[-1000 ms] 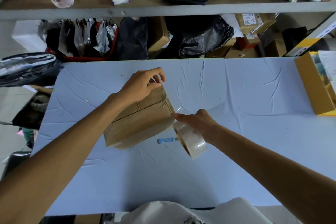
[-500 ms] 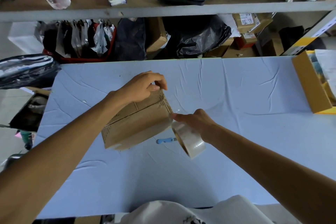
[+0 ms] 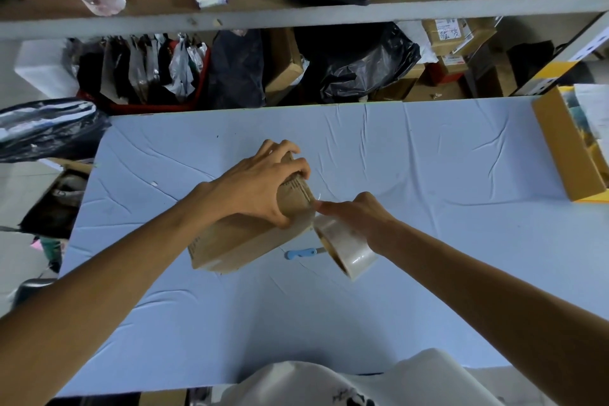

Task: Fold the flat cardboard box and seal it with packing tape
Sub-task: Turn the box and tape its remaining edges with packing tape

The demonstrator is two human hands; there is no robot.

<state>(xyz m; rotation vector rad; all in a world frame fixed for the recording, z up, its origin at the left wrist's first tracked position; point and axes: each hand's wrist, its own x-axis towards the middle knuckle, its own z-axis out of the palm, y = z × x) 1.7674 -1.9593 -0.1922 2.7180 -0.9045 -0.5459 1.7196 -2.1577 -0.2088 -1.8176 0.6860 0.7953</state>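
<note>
Bench (image 3: pixel 428 175): I am standing at its near edge; a creased pale blue covering is lying over it.
Cardboard box (image 3: pixel 237 241): it is sitting near the middle of the bench, already folded into shape, lying askew with its long side running from near left to far right. A glossy strip is showing along its near face.
Left hand (image 3: pixel 260 184): I am gripping the far right end of the box from above, fingers curling over the far edge and thumb pressing on the near side.
Right hand (image 3: pixel 359 214): I am holding the tape roll (image 3: pixel 349 249) beneath the palm, clear of the bench, just beside the right end of the box. My forefinger is stretching out and touching the box's right edge. I cannot tell how the other fingers are lying round the roll.
Clear tape: a short stretch appears to be running from the roll to that edge; it is too faint to confirm.
Blue-handled tool (image 3: pixel 300 253): it is lying on the bench between the box and the roll.
Yellow box (image 3: pixel 566 148): it is standing open at the bench's right edge, well apart from my hands.
Shelf (image 3: pixel 296 15): it is running beyond the bench, carrying bags and parcels.
</note>
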